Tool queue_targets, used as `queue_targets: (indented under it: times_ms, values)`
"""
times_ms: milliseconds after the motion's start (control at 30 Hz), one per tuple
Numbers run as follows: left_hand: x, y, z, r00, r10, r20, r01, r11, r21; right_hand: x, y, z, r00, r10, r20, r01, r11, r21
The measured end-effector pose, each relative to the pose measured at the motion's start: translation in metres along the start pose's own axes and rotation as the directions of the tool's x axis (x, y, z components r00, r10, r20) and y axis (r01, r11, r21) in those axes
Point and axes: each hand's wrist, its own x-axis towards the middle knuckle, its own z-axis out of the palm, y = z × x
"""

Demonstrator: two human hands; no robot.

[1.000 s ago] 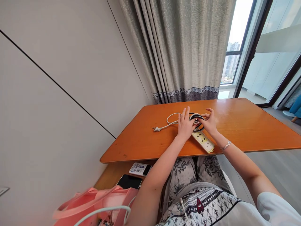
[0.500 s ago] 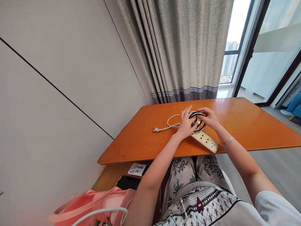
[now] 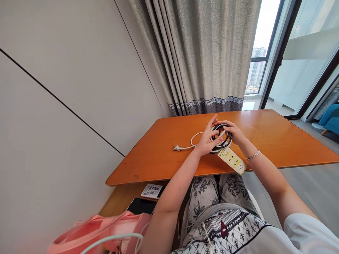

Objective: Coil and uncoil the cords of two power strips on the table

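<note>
Both my hands are on a coiled black and white cable point(image 3: 228, 141), held over the wooden table. My left hand point(image 3: 206, 141) grips the coil's left side, thumb across the front and some fingers pointing up. Around the upper right of the loops, the fingers of my right hand point(image 3: 234, 133) are curled. Just below the coil is a white power strip point(image 3: 233, 160) with yellowed patches, slanting toward the table's front edge. A white plug point(image 3: 177, 148) lies to the left, its cord making a loose loop behind my left hand.
The orange-brown table point(image 3: 148, 151) meets a wall on the left and a grey curtain point(image 3: 209, 63) at the back. Low on the left are a pink bag point(image 3: 92, 229), a dark phone-like slab point(image 3: 141, 205) and a white printed card or box point(image 3: 150, 191).
The coil has been tilted up more toward me, and the power strip has shifted and tipped with it. The plug has slid slightly, and its loose loop looks smaller.
</note>
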Motion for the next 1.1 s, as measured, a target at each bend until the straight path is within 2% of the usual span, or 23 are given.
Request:
queue_targets:
  times_ms: [167, 267, 400, 500, 567, 700, 833, 967, 1100]
  values:
    - [0.003, -0.002, -0.002, 0.992, -0.052, -0.114, 0.035, 0.989, -0.143, 0.003, 0.016, 0.004, 0.996, 0.093, -0.003, -0.091, 0.979, 0.181]
    - [0.009, -0.006, -0.008, 0.986, -0.079, -0.150, 0.055, 0.986, -0.159, 0.001, 0.018, 0.009, 0.997, 0.069, -0.037, -0.062, 0.986, 0.154]
    - [0.020, -0.006, -0.023, 0.995, -0.091, -0.035, 0.088, 0.993, -0.079, -0.001, 0.005, 0.012, 0.997, -0.065, 0.040, 0.070, 0.989, -0.134]
    - [0.028, 0.002, -0.033, 0.993, -0.084, 0.084, 0.083, 0.996, 0.017, 0.001, -0.010, 0.011, 0.986, -0.105, 0.129, 0.147, 0.914, -0.379]
    - [0.033, 0.009, -0.038, 0.987, -0.079, 0.143, 0.070, 0.995, 0.070, 0.002, -0.017, 0.012, 0.981, -0.093, 0.170, 0.162, 0.875, -0.455]
    - [0.043, 0.016, -0.042, 0.975, -0.064, 0.213, 0.042, 0.993, 0.107, -0.002, -0.021, 0.014, 0.975, -0.044, 0.218, 0.125, 0.919, -0.375]
    - [0.050, 0.014, -0.042, 0.968, -0.077, 0.238, 0.067, 0.997, 0.050, -0.007, -0.019, 0.016, 0.979, -0.012, 0.202, 0.079, 0.943, -0.324]
    - [0.053, 0.015, -0.044, 0.961, -0.075, 0.265, 0.075, 0.997, 0.009, -0.006, -0.023, 0.019, 0.971, -0.019, 0.239, 0.109, 0.922, -0.371]
    - [0.055, 0.018, -0.048, 0.961, -0.070, 0.268, 0.066, 0.998, 0.024, -0.008, -0.031, 0.026, 0.964, -0.052, 0.261, 0.174, 0.866, -0.468]
